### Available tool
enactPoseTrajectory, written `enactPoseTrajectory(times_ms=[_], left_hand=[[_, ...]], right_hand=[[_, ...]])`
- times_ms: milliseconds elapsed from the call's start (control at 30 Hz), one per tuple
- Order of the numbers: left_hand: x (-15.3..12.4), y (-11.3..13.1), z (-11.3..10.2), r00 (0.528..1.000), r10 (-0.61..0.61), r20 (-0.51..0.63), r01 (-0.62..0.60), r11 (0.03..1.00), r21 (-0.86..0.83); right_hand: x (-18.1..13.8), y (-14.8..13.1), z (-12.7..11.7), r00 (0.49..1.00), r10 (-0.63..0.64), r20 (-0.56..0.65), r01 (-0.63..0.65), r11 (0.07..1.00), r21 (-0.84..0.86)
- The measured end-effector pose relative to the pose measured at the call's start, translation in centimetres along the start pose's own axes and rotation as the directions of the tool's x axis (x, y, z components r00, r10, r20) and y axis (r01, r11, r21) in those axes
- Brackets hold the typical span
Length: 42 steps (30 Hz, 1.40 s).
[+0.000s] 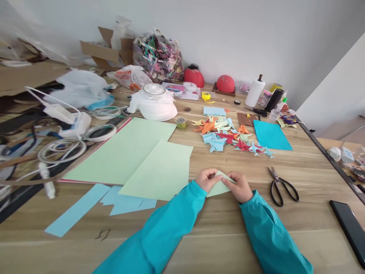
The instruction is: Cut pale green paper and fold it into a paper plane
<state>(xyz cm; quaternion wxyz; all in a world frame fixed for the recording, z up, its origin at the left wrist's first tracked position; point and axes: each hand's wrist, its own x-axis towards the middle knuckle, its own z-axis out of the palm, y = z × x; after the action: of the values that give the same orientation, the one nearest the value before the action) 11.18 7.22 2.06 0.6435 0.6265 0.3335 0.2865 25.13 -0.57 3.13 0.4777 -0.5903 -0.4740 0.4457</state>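
Note:
Between my hands is a small piece of pale green paper, folded, with its lower edge by the wooden table. My left hand pinches its left side, and my right hand pinches the right side, the thumbs almost meeting near its top. Fingers cover part of the upper edge. Beyond my hands lies a heap of folded paper cranes in blue, orange, red and pale green. Left of my hands, a cut pale green sheet overlaps a larger stack of green paper.
Black-handled scissors lie to the right, and a phone sits near the right edge. Blue paper strips rest at the left front. A turquoise sheet is beyond the scissors. Coiled cables and a power strip crowd the left.

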Motion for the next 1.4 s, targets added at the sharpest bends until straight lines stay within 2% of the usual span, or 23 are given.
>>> enactPoseTrajectory(times_ms=[167, 367, 467, 633, 767, 967, 1067, 1200, 1400], left_hand=[[0.2, -0.5, 0.1, 0.998, 0.055, -0.038, -0.051, 0.994, 0.098], [0.1, 0.0, -0.1, 0.999, 0.014, 0.03, -0.016, 0.999, 0.043], [-0.1, 0.3, 0.0, 1.0, 0.025, 0.018, -0.025, 1.0, 0.011], [-0.3, 0.8, 0.2, 1.0, 0.017, -0.012, -0.017, 0.999, -0.031], [-0.1, 0.6, 0.0, 0.999, 0.007, -0.032, -0.009, 0.999, -0.049], [0.1, 0.1, -0.2, 0.996, 0.01, -0.085, -0.018, 0.994, -0.103], [-0.2, 0.1, 0.0, 0.995, -0.021, -0.101, 0.005, 0.989, -0.15], [-0.6, 0.6, 0.5, 0.991, -0.097, -0.096, 0.074, 0.973, -0.219], [-0.5, 0.6, 0.9, 0.996, -0.041, -0.073, 0.03, 0.988, -0.15]], right_hand=[[0.0, 0.0, 0.0, 1.0, 0.008, -0.025, -0.008, 1.0, -0.011], [0.0, -0.3, 0.2, 0.997, 0.06, -0.046, -0.055, 0.992, 0.11], [0.0, -0.4, 0.2, 0.997, 0.069, -0.03, -0.065, 0.989, 0.136], [0.1, -0.5, 0.2, 0.995, 0.076, -0.069, -0.063, 0.984, 0.169], [0.2, -0.2, 0.1, 0.996, 0.085, -0.034, -0.075, 0.969, 0.235], [0.4, 0.3, 0.1, 0.973, 0.081, -0.217, -0.01, 0.951, 0.309], [0.5, 0.5, 0.0, 0.978, 0.126, -0.166, -0.052, 0.919, 0.39], [0.6, 0.5, -0.1, 0.985, 0.118, -0.126, -0.048, 0.889, 0.455], [0.3, -0.3, -0.1, 0.994, 0.085, -0.075, -0.062, 0.961, 0.269]])
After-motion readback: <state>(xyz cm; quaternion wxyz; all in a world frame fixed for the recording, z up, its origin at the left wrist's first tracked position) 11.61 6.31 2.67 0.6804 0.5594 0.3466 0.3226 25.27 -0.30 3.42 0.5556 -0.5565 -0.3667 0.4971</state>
